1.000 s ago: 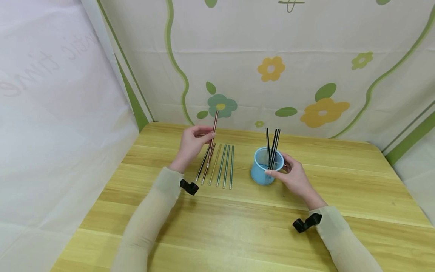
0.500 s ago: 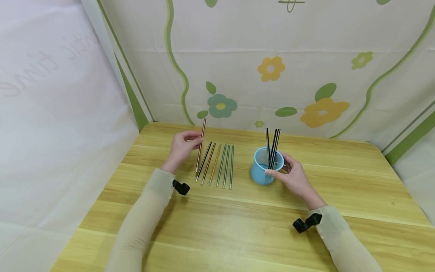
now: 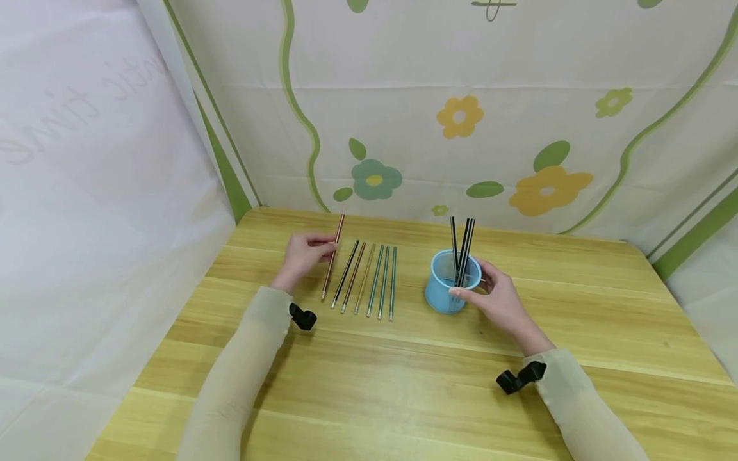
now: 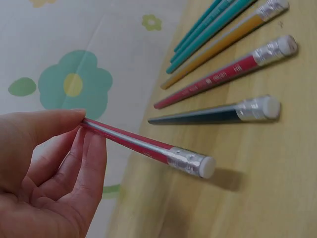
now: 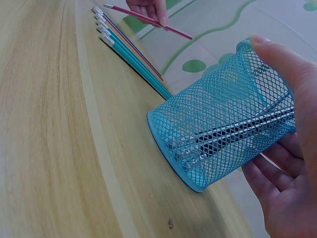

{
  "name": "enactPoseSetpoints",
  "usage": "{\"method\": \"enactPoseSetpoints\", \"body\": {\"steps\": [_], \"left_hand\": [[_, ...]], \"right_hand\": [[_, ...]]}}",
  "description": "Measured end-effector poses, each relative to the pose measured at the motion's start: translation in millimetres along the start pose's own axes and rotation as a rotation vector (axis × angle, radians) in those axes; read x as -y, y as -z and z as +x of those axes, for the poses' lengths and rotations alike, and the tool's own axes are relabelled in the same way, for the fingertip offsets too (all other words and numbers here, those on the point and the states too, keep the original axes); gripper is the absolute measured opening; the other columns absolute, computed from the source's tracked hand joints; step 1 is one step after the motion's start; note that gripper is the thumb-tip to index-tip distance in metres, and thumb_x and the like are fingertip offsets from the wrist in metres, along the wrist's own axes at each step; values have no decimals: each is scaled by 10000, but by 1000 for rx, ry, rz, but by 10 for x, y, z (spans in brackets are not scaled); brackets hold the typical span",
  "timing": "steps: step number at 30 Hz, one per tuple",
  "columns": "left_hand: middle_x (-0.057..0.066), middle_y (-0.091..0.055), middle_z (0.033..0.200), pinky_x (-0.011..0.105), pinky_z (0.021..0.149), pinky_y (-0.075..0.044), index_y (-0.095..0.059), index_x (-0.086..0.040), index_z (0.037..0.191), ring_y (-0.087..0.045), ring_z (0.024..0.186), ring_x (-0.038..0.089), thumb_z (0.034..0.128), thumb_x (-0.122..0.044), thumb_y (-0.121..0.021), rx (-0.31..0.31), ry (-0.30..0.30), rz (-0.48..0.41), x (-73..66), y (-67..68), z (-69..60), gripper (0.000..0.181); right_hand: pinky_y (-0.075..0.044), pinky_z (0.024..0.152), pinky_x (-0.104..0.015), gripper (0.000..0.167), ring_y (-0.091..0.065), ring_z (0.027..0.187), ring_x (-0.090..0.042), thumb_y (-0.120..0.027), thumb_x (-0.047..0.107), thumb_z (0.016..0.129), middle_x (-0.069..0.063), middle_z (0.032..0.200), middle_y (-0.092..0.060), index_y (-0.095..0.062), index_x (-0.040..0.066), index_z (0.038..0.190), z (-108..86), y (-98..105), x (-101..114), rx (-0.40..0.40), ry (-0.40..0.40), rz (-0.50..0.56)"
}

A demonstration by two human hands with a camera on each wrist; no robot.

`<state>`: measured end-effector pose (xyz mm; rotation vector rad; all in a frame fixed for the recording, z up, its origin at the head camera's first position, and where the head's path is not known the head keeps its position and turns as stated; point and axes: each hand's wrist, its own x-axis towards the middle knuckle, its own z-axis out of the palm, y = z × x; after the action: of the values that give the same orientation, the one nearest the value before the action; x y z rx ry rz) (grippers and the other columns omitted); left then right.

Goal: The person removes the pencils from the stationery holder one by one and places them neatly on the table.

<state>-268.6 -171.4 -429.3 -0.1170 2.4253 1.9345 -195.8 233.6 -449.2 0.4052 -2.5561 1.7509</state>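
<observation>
Fingers [image 4: 91, 166] of the left hand [image 3: 302, 257] pinch a slim red pencil [image 4: 136, 140] while the right hand [image 3: 500, 298] grips a round mesh cup [image 5: 218, 116].

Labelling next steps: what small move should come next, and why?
Probably lower the held red pencil onto the table: the left hand pinches it with its far end raised, beside the dark pencil ending the row of pencils.

The left forearm [image 3: 227, 378] and right forearm [image 3: 588, 406] reach forward; the left grip [image 3: 302, 257] pinches between thumb [image 4: 47, 125] and fingertips [image 4: 95, 146], the right grip [image 3: 497, 299] curves, thumb opposite fingers.
</observation>
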Motion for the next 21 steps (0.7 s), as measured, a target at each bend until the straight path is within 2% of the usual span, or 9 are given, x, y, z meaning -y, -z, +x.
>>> {"method": "enactPoseSetpoints", "body": {"steps": [12,21], "left_hand": [[157,-722,1114,342,818,-600,-725,-21,1197,-718,913,236,936,-75,-754,12,86,73,157,16,76,268],[165,-724,1114,317,788,-601,-731,-14,1188,-726,890,238,937,-74,-750,2,89,144,184,-43,78,258]], "right_hand": [[-469,1013,-237,760,-550,1250,-284,-833,191,887,-157,1398,-556,-438,30,1517,8,1,-15,-5,0,0],[-466,1018,-245,769,-545,1258,-283,-836,207,886,-153,1405,-551,-435,32,1519,11,1,-11,0,-9,1]]}}
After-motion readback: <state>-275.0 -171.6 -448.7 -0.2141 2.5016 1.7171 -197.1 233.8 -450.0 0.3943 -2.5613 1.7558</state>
